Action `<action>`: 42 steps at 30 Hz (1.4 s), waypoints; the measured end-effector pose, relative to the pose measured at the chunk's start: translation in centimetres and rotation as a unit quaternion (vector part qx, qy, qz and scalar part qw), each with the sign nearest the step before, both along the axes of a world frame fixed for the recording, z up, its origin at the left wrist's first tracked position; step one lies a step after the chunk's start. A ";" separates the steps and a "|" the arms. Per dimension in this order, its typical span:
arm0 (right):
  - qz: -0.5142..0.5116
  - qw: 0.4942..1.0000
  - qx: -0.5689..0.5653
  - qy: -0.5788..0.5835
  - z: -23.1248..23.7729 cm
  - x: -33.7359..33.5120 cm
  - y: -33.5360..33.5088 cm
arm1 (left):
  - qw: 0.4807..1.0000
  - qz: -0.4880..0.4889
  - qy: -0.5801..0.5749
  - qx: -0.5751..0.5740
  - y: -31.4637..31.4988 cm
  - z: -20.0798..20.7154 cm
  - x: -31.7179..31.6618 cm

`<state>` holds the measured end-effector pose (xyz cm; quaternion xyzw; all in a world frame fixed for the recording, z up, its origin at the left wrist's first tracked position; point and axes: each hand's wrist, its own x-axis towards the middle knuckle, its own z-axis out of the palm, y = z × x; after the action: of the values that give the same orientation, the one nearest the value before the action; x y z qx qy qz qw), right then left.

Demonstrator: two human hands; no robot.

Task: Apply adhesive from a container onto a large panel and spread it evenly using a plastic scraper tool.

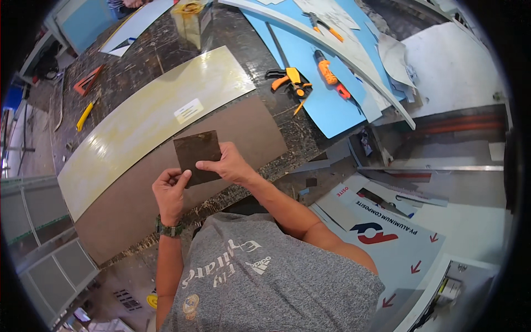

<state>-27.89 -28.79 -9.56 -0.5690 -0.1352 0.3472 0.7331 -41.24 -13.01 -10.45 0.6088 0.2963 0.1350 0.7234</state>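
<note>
Evidently handheld, dark brown square sheet (194,149): raised between both hands in front of the chest, over the brown panel; its face is turned up, perhaps so that surface and edges can be looked over. Whether its far edge touches the panel, I cannot tell.
Left hand (171,192): closed in a pinch on the square's near left corner, thumb on top, fingers curled; the grip seems meant to steady that corner while leaving most of the face uncovered.
Right hand (232,165): partly closed on the right edge, thumb laid across the face, fingers mostly hidden; held opposite the left, it probably keeps the piece level.
Brown panel (249,122): flat along the near side of the workbench (146,58), within easy reach, it seems.
Curved pale-yellow sheet (138,124): just beyond the panel, bowed edge facing far; a white label lies on its upper surface, where it can be seen.
Bar clamp (293,83) and cordless drill (326,69): right and far, at and on the light blue sheet (329,113), likely parked aside.
Utility knife (86,116) and orange set square (88,80): far left, apparently out of the way.
</note>
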 end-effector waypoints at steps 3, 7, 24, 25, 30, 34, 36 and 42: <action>-0.001 0.999 -0.028 -0.035 -0.2 -0.1 -0.5 | 1.000 -0.016 -0.008 0.000 -0.1 0.4 0.1; -0.015 0.999 -0.019 -0.033 0.5 -0.7 -1.0 | 0.999 -0.032 -0.022 -0.012 -0.2 1.0 -0.1; 0.000 0.998 0.050 0.038 2.3 -2.8 0.0 | 0.991 0.004 -0.111 -0.073 -1.7 3.3 -2.3; 0.007 0.998 0.049 0.038 2.3 -2.8 0.2 | 0.991 0.011 -0.112 -0.072 -1.7 3.4 -2.4; 0.017 0.998 0.045 0.030 2.2 -2.8 0.5 | 0.990 0.020 -0.122 -0.064 -1.6 3.7 -2.8; 0.026 0.999 0.038 0.018 2.4 -3.0 0.8 | 0.989 0.023 -0.130 -0.070 -1.6 2.6 -3.1; 0.030 0.999 0.040 0.011 2.4 -2.9 0.8 | 0.988 0.020 -0.131 -0.074 -1.6 2.6 -3.2; 0.048 0.998 0.014 -0.042 2.4 -2.9 0.3 | 0.989 0.000 -0.132 -0.065 -1.5 3.0 -3.2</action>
<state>-30.76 -28.49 -7.18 -0.5653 -0.1976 0.3561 0.7174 -44.40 -14.50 -7.42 0.5373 0.2068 0.1945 0.7942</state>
